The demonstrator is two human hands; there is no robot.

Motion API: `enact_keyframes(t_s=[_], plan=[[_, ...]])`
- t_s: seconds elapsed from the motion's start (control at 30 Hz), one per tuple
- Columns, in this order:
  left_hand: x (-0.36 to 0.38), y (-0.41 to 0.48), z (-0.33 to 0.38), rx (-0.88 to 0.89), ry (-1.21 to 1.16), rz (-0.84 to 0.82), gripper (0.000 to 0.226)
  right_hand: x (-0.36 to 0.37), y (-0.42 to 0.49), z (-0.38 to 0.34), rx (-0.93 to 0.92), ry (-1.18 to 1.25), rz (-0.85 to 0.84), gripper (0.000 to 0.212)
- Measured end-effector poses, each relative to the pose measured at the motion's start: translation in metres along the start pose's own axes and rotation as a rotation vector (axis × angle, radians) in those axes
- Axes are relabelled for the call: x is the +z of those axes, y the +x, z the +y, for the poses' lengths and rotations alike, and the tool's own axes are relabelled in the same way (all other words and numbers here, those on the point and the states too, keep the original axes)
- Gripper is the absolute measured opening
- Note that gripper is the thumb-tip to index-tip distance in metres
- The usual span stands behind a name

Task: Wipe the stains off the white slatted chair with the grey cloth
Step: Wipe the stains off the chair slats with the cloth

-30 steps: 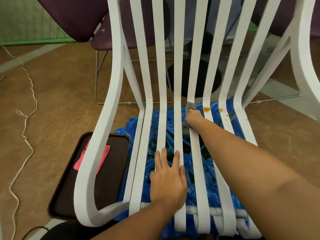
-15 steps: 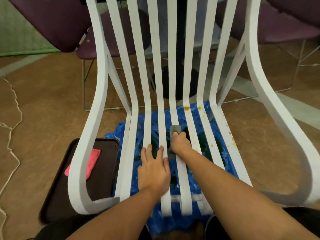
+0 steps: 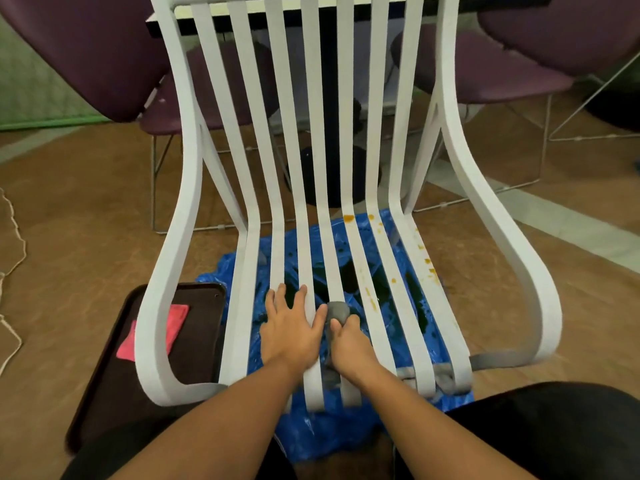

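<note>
Currently, the right hand (image 3: pixel 349 344) grasps the grey cloth (image 3: pixel 337 310), wrapped around a centre slat near the front edge of the white slatted chair (image 3: pixel 173 237). The left hand (image 3: pixel 291 327) lies flat with fingers extended across the adjacent slats, bracing the seat. Over the last second the cloth has travelled forward along this slat from the seat bend, and the slat now appears clean. Farther back and rightward, orange stains (image 3: pixel 348 218) remain on several slats. Judgement: the task is partly complete, and the right-side slats require further strokes.
</note>
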State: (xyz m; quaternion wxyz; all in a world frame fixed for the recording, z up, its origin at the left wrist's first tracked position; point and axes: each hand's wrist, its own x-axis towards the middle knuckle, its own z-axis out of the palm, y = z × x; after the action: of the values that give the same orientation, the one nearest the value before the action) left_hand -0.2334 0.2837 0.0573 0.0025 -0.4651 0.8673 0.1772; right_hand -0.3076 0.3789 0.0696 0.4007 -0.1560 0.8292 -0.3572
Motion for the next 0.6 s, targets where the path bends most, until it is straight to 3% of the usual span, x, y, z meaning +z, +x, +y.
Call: enact_keyframes(t_s=[0.6], plan=[[0.004, 0.003, -0.001, 0.001, 0.018, -0.029, 0.071, -0.007, 0.118, -0.069, 0.109, 0.007, -0.025, 0.051]])
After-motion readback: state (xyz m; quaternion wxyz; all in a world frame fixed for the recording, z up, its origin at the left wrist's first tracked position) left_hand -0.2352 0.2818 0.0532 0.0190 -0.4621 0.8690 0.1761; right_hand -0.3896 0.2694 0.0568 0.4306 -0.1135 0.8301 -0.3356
